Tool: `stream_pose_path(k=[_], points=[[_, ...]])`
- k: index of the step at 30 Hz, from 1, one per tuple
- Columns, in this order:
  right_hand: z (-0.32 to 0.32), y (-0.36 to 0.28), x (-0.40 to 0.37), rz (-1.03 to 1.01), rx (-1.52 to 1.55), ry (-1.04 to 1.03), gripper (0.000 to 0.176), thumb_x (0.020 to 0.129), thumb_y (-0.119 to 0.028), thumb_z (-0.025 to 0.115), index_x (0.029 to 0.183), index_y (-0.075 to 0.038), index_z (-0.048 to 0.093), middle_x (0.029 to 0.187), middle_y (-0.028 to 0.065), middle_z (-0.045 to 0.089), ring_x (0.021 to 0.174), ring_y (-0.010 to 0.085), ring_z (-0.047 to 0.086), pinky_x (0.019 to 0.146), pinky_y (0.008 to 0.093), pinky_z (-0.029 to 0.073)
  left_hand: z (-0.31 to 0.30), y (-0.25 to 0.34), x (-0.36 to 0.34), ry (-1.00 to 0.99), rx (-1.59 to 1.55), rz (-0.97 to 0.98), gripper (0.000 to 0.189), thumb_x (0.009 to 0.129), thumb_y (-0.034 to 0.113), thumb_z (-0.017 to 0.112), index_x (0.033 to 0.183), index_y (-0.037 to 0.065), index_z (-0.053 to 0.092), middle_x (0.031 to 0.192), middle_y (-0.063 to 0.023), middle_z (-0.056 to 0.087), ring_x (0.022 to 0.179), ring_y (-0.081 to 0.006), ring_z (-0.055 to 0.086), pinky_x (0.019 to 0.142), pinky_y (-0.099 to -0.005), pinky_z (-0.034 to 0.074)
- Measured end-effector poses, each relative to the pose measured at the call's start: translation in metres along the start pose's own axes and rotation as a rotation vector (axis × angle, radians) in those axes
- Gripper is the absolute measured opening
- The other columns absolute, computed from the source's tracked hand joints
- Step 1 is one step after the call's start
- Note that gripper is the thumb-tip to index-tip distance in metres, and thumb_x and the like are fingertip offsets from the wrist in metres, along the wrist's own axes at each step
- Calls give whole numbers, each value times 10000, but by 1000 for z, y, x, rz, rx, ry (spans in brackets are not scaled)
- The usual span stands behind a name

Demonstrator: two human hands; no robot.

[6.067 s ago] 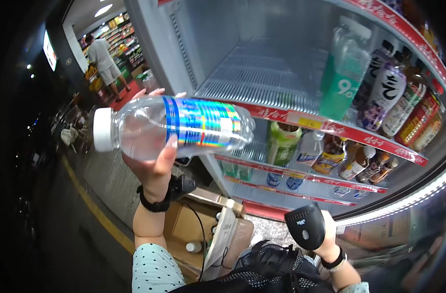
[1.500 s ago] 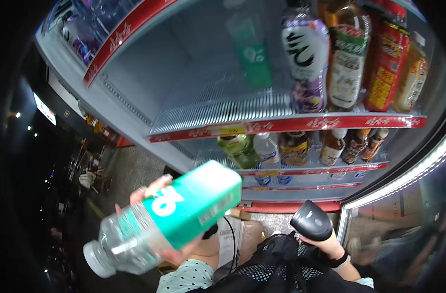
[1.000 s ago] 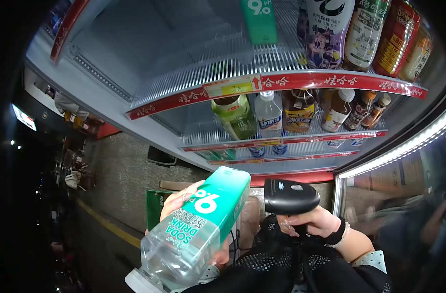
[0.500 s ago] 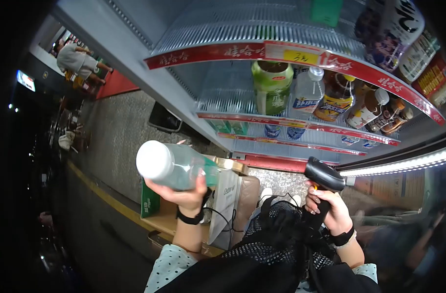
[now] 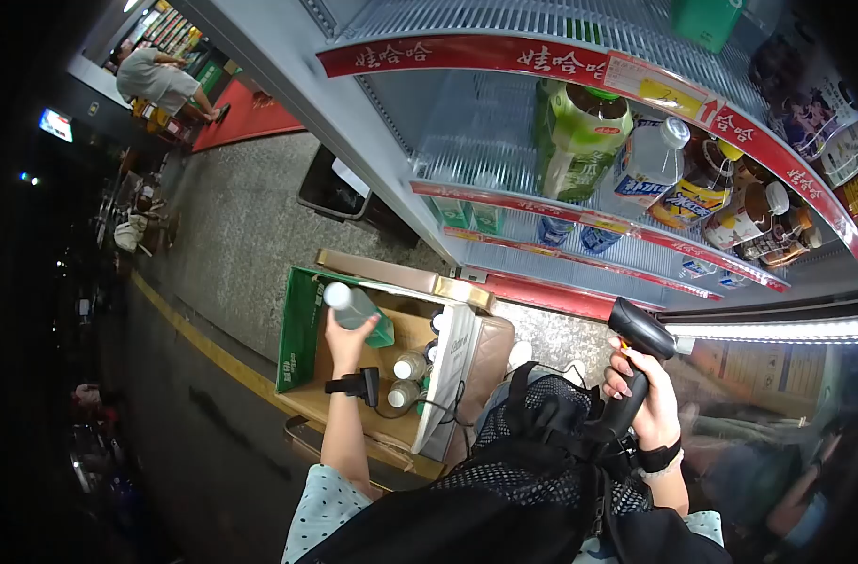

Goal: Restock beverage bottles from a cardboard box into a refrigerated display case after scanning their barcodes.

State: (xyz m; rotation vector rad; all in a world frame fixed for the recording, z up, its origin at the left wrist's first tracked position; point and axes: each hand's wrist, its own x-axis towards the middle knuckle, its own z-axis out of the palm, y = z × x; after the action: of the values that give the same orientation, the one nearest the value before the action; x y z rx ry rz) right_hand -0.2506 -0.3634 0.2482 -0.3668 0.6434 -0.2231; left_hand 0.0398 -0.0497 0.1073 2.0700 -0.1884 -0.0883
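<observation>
A clear bottle with a white cap and green lower part (image 5: 361,315) is gripped by my left hand (image 5: 346,340), tilted over the open cardboard box (image 5: 391,321). Inside that box stand several white-capped bottles (image 5: 407,367), to the right of my left hand. My right hand (image 5: 647,395) is wrapped around the handle of a black barcode scanner (image 5: 641,329), its head pointing up and left, in front of the fridge's lower part. Black bands circle both wrists.
An open fridge with drink bottles (image 5: 584,141) on wire shelves (image 5: 476,141) rises ahead. A black bin (image 5: 335,193) stands left of it. A brown padded seat (image 5: 490,362) is beside the box. One person (image 5: 156,80) sits far back left.
My left hand has lowered the bottle away from the camera, down to the box. The view has shifted, showing more of the box. My right hand still holds the scanner.
</observation>
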Motion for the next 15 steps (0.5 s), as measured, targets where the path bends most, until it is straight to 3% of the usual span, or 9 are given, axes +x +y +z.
stream_pose_path(k=[5, 9, 10, 13, 15], points=[[-3, 4, 1, -15, 9, 39, 257, 833, -122, 491, 1033, 37, 462, 666, 19, 423, 544, 111, 422, 517, 240, 363, 31, -42, -8, -305, 192, -39, 734, 513, 170, 807, 1115, 9, 420, 993, -135, 590, 917, -213, 570, 805, -332, 451], [-7, 5, 3, -21, 51, 91, 219, 834, -120, 490, 1011, 5, 459, 674, 27, 432, 549, 118, 428, 518, 244, 370, 56, -86, -9, -386, 36, -35, 745, 490, 109, 816, 1112, 27, 415, 1016, -103, 554, 939, -200, 533, 821, -313, 434], [-8, 5, 4, -22, 49, 93, 219, 834, -120, 490, 1011, 5, 459, 674, 27, 432, 549, 118, 428, 518, 244, 370, 59, -67, -14, -405, -15, -149, 750, 475, 74, 819, 1100, 37, 404, 1014, -93, 539, 944, -197, 514, 835, -313, 420], [-8, 5, 3, -40, 33, 139, 202, 836, -121, 489, 1000, -9, 455, 678, 33, 439, 543, 121, 428, 516, 241, 369, 69, -105, -17, -482, 39, -224, 739, 483, 58, 813, 1088, 44, 390, 1010, -88, 530, 961, -199, 502, 855, -316, 406], [-9, 4, 3, -50, 62, 129, 210, 835, -124, 493, 1002, -2, 457, 678, 35, 445, 536, 121, 429, 509, 240, 367, 73, -119, -26, -484, 71, -168, 692, 483, -23, 757, 1064, 69, 391, 1054, -79, 478, 1007, -202, 467, 876, -312, 384]])
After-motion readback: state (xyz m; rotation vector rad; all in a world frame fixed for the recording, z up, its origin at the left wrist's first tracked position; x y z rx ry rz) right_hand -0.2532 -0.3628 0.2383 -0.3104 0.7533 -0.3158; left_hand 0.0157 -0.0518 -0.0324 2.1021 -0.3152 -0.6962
